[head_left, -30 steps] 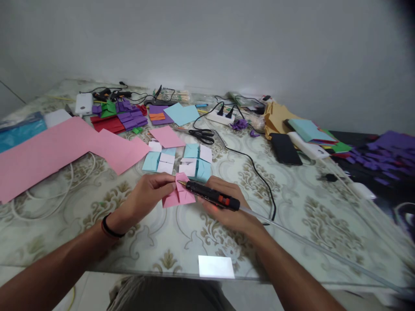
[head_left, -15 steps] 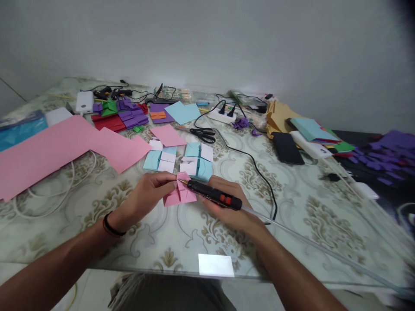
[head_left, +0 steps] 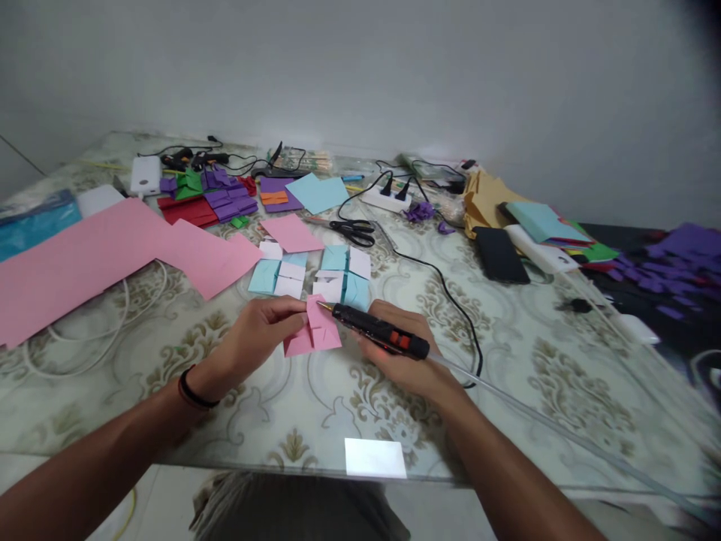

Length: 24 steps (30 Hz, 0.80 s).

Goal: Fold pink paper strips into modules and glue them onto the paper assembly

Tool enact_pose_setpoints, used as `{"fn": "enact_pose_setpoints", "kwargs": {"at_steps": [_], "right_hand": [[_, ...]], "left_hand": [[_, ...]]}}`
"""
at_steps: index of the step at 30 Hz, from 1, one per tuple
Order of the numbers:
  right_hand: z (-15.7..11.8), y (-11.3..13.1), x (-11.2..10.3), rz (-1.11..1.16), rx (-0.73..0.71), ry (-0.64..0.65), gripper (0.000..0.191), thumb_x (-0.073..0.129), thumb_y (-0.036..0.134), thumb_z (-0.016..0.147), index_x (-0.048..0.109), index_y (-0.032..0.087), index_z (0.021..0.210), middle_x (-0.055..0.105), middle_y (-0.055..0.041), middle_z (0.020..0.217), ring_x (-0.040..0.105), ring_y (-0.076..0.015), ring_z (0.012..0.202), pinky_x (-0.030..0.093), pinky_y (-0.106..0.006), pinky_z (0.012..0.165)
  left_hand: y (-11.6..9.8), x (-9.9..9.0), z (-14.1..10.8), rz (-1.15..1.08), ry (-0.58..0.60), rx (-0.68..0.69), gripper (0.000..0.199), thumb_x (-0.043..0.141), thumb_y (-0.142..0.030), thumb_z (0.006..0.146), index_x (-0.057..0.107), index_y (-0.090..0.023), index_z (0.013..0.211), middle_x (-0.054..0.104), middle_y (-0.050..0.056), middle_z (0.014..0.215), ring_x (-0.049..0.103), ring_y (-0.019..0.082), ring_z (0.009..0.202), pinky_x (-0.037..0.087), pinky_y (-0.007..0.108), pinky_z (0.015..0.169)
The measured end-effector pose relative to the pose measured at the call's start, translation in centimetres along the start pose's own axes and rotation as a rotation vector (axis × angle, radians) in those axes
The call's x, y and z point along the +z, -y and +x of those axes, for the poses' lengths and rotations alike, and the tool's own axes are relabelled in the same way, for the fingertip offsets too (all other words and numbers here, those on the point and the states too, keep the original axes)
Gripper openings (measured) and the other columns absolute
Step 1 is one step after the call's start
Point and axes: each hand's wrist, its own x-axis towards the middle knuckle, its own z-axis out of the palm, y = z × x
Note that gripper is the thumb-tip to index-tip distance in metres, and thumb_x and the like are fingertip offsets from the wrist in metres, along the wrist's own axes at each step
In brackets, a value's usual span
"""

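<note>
My left hand (head_left: 267,327) pinches the left edge of a small folded pink paper piece (head_left: 321,338), which has one flap standing up. In my right hand (head_left: 402,338) is a black hot glue pen (head_left: 383,330) with orange buttons; its metal tip points left, close to the upper part of the pink flap. Whether the tip touches the paper is hard to tell. A long translucent glue stick (head_left: 523,409) trails from the pen's back end toward the lower right. Just beyond my hands lie two folded blue-and-white paper pieces, the left one (head_left: 289,279) and the right one (head_left: 354,289).
Large pink sheets (head_left: 113,255) cover the left side. Black scissors (head_left: 354,231) lie behind the folded pieces, near a white power strip (head_left: 386,198) with a black cable. A black phone (head_left: 501,255) and purple paper bits (head_left: 670,263) are at right.
The glue pen's tip has moved slightly up and to the right along the pink flap, along with my right hand. My left hand keeps its pinch on the paper.
</note>
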Motion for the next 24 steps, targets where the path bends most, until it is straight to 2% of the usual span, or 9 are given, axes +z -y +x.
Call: {"fn": "enact_pose_setpoints", "kwargs": {"at_steps": [5,16,24], "right_hand": [[0.06,0.12,-0.05,-0.002,0.006,-0.008,0.033,0.067,0.026,0.093,0.048,0.024,0.065,0.052,0.0026,0.063,0.053,-0.0159,0.058,0.042,-0.031,0.058],[0.09,0.12,-0.26,-0.002,-0.018,0.003,0.032,0.066,0.024,0.093,0.048,0.024,0.066,0.05,0.0018,0.063,0.052,-0.0162,0.059,0.04,-0.031,0.057],[0.02,-0.08,-0.22,-0.007,-0.005,0.018,0.025,0.067,0.025,0.091,0.057,0.022,0.069,0.057,0.0002,0.068,0.056,-0.016,0.063,0.042,-0.03,0.06]], "left_hand": [[0.19,0.0,0.02,0.009,-0.003,-0.001,0.023,0.066,-0.024,0.087,0.085,-0.023,0.1,0.079,0.002,0.089,0.068,0.021,0.089,0.052,0.027,0.077],[-0.17,-0.07,0.0,0.019,-0.016,-0.014,0.024,0.066,-0.026,0.086,0.085,-0.022,0.1,0.08,0.003,0.091,0.069,0.022,0.094,0.052,0.028,0.078],[-0.13,0.01,0.14,-0.019,-0.049,-0.011,0.022,0.069,-0.027,0.084,0.086,-0.021,0.098,0.081,0.003,0.09,0.07,0.021,0.088,0.053,0.028,0.076]]}}
